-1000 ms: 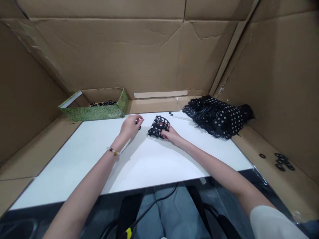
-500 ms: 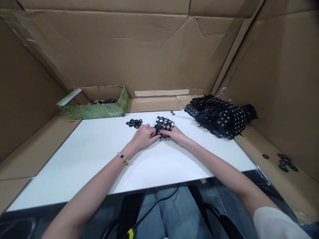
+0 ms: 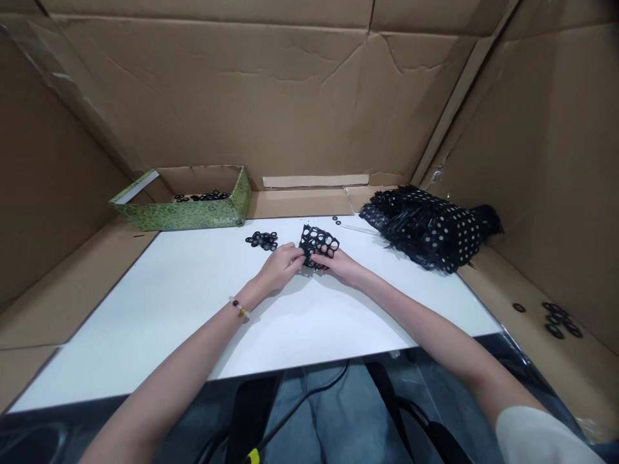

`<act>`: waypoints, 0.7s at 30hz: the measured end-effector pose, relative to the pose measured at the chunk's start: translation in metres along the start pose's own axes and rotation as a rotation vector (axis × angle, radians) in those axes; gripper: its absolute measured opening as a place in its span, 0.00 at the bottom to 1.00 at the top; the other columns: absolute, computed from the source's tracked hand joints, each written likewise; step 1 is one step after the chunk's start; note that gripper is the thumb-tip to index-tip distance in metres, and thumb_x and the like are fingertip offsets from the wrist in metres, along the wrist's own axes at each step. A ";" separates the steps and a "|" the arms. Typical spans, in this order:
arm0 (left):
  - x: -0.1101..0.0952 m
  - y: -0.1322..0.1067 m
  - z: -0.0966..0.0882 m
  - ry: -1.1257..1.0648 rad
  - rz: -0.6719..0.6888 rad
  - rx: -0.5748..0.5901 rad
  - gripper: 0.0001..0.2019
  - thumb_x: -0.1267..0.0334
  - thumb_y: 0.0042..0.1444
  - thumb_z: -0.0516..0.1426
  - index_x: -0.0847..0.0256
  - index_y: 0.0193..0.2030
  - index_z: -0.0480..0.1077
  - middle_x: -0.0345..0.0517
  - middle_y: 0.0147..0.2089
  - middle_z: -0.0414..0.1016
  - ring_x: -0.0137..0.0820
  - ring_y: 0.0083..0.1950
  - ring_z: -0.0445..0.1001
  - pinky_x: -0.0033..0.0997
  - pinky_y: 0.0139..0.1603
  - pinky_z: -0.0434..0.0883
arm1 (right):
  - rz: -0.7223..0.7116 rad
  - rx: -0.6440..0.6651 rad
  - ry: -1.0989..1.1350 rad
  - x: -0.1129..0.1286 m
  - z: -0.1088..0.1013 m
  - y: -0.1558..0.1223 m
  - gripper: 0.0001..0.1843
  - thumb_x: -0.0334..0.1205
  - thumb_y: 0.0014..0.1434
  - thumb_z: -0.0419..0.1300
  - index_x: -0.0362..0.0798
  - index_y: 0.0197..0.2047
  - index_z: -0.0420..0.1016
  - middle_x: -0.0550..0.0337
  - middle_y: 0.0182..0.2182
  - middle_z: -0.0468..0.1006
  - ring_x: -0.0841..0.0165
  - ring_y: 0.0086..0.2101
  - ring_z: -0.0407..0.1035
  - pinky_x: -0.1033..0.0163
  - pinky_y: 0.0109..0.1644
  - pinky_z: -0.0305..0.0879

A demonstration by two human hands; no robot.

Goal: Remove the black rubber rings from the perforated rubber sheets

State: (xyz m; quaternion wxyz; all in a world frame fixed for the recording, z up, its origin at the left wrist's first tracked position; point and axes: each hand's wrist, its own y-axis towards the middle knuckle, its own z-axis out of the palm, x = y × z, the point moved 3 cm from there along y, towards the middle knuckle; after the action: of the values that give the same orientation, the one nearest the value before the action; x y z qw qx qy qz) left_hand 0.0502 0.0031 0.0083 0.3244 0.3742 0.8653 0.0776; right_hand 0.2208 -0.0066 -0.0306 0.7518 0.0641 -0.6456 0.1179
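A small black sheet full of round holes [image 3: 319, 240] lies at the far middle of the white table [image 3: 193, 303]. My right hand [image 3: 338, 261] grips its near right edge with curled fingers. My left hand [image 3: 279, 264] pinches the sheet's near left edge. A little heap of black rings [image 3: 262, 240] sits on the table just left of my left hand. A beaded bracelet is on my left wrist.
A green patterned box [image 3: 193, 209] with black rings inside stands at the back left. A pile of black perforated sheets [image 3: 428, 222] lies at the back right. Loose rings [image 3: 556, 319] lie on cardboard at the right. Cardboard walls surround the table.
My left hand left the heap of rings and came right to the perforated sheet, taking hold of its edge. My right hand stayed on the sheet.
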 end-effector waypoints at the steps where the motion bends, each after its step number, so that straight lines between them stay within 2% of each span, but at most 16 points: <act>1: 0.007 0.000 -0.005 -0.039 -0.053 -0.076 0.15 0.62 0.61 0.49 0.58 0.22 0.61 0.42 0.25 0.64 0.34 0.31 0.65 0.36 0.35 0.62 | 0.004 -0.002 -0.011 -0.002 -0.001 0.002 0.19 0.49 0.44 0.71 0.46 0.31 0.72 0.62 0.29 0.74 0.71 0.30 0.66 0.66 0.32 0.63; 5: 0.042 -0.003 -0.031 -0.145 -0.290 -0.519 0.14 0.64 0.58 0.49 0.57 0.21 0.59 0.39 0.21 0.62 0.32 0.26 0.63 0.33 0.30 0.60 | 0.079 -0.071 0.005 -0.008 -0.008 0.007 0.16 0.45 0.45 0.70 0.47 0.30 0.69 0.63 0.27 0.73 0.71 0.28 0.65 0.65 0.30 0.64; 7: 0.053 -0.005 -0.038 -0.103 -0.328 -0.597 0.14 0.62 0.59 0.50 0.57 0.23 0.66 0.41 0.23 0.68 0.33 0.30 0.68 0.34 0.33 0.63 | 0.112 -0.080 0.018 -0.009 -0.009 0.007 0.13 0.43 0.45 0.68 0.47 0.31 0.70 0.61 0.29 0.75 0.70 0.29 0.66 0.65 0.29 0.64; 10: 0.055 -0.003 -0.034 0.007 -0.275 -0.498 0.13 0.59 0.60 0.52 0.59 0.36 0.77 0.47 0.33 0.79 0.38 0.39 0.74 0.37 0.43 0.68 | 0.080 -0.089 0.030 -0.008 -0.006 0.006 0.11 0.38 0.42 0.67 0.47 0.30 0.70 0.60 0.30 0.76 0.69 0.30 0.68 0.66 0.29 0.64; 12: 0.049 -0.002 -0.027 0.040 -0.240 -0.423 0.15 0.60 0.61 0.52 0.60 0.45 0.78 0.48 0.37 0.81 0.38 0.40 0.75 0.38 0.46 0.69 | 0.044 -0.115 0.062 -0.006 -0.004 0.004 0.14 0.34 0.39 0.66 0.48 0.32 0.69 0.63 0.29 0.76 0.70 0.30 0.68 0.67 0.29 0.64; 15: 0.036 -0.001 -0.021 0.034 -0.210 -0.385 0.17 0.62 0.62 0.51 0.60 0.52 0.76 0.47 0.37 0.81 0.35 0.36 0.74 0.36 0.44 0.70 | 0.024 -0.133 0.116 -0.005 -0.003 0.003 0.21 0.32 0.38 0.64 0.49 0.39 0.71 0.64 0.32 0.77 0.69 0.32 0.70 0.67 0.30 0.65; 17: 0.027 -0.002 -0.020 0.048 -0.162 -0.360 0.16 0.65 0.62 0.50 0.60 0.50 0.77 0.46 0.37 0.81 0.34 0.36 0.74 0.35 0.44 0.70 | 0.028 -0.142 0.110 -0.003 -0.004 0.003 0.23 0.33 0.39 0.64 0.49 0.42 0.71 0.62 0.34 0.78 0.68 0.35 0.71 0.68 0.30 0.65; 21: 0.010 -0.003 -0.017 0.162 -0.058 -0.232 0.11 0.68 0.58 0.52 0.60 0.36 0.77 0.47 0.36 0.80 0.36 0.38 0.75 0.37 0.44 0.70 | 0.064 -0.178 0.097 0.001 -0.006 0.001 0.22 0.38 0.41 0.66 0.49 0.43 0.72 0.59 0.39 0.80 0.66 0.38 0.73 0.69 0.28 0.63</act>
State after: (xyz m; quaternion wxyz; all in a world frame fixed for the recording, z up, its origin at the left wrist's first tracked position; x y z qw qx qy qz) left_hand 0.0327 0.0093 0.0153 0.2965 0.3016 0.8843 0.1978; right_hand 0.2258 -0.0039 -0.0309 0.7808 -0.0293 -0.6180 0.0869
